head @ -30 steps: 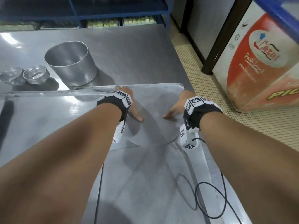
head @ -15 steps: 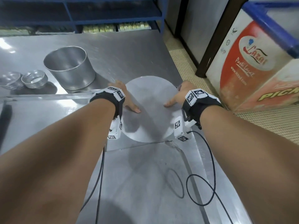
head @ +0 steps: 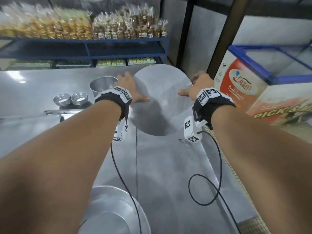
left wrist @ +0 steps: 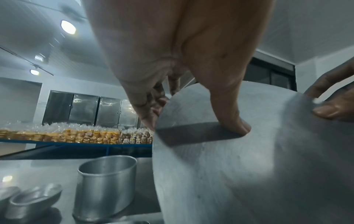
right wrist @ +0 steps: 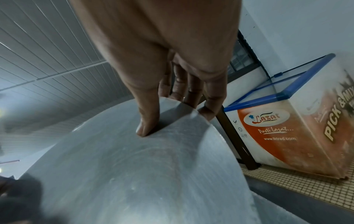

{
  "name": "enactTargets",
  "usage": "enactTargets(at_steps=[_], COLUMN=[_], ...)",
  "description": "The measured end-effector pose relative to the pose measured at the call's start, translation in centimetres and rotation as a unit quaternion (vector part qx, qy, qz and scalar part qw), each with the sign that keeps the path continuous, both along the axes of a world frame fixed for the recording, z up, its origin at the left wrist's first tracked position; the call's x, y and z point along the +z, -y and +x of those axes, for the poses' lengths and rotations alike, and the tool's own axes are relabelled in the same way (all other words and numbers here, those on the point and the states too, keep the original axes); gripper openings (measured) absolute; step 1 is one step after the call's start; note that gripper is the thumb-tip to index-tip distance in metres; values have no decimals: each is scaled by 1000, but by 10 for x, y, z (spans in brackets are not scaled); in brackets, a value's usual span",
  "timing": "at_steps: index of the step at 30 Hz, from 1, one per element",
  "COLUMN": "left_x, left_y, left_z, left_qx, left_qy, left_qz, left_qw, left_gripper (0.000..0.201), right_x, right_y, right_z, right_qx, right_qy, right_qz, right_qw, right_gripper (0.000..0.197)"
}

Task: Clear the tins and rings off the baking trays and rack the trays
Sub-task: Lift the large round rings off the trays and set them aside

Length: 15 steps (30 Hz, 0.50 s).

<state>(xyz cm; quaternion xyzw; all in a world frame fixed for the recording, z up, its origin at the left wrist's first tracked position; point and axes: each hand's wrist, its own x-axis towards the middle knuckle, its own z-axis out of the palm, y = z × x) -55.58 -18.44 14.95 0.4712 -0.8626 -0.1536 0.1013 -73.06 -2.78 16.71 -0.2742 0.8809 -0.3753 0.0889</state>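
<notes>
A flat round metal disc (head: 162, 92) is up off the baking tray (head: 168, 166), tilted with its face towards me. My left hand (head: 135, 88) grips its left edge, thumb (left wrist: 229, 118) pressed on the face and fingers behind. My right hand (head: 190, 86) grips the right edge the same way, thumb (right wrist: 147, 121) on the disc (right wrist: 134, 174) and fingers (right wrist: 212, 106) curled behind the rim. In the left wrist view the disc (left wrist: 239, 166) fills the right half. A tall round tin (head: 103, 86) and small fluted tins (head: 70, 98) stand on the steel table (head: 33, 85) to the left.
A second round pan (head: 114, 208) lies near me at the bottom of the head view. A red and white chest freezer (head: 244, 92) stands right of the table on tiled floor. Blue shelving (head: 84, 44) with packed goods runs behind the table. Wrist cables (head: 202, 191) trail over the tray.
The disc lay flat on the tray under both hands. Both hands have lifted it by its edges, up and away from me, and tilted it. The head view has swung upward.
</notes>
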Motion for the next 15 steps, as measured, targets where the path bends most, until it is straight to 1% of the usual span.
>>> enactTargets(at_steps=[2,5,7,9,11,15], left_x=[21,48,62,73,76,72], left_y=[-11,-31,-45,-62,-73,-89], left_z=[31,81,113,144,171,218], left_qx=[-4,2,1,-3,0,-3], left_qy=[1,-25,-30,-18,-16,-5], left_qz=[-4,-23,-32,-39,-42,-24], left_qw=[1000,999,999,999,999,1000], left_gripper=[117,117,110,103,99,81], right_x=[20,42,53,59,62,57], right_y=[-12,-28,-37,-46,-55,-73], right_z=[29,74,102,128,153,195], right_qx=[12,22,29,34,39,53], right_qy=[-6,-15,-20,-21,-20,-13], right_qz=[-10,-30,-41,-49,-50,-35], right_qw=[1000,999,999,998,998,998], right_gripper=[62,58,58,59,59,56])
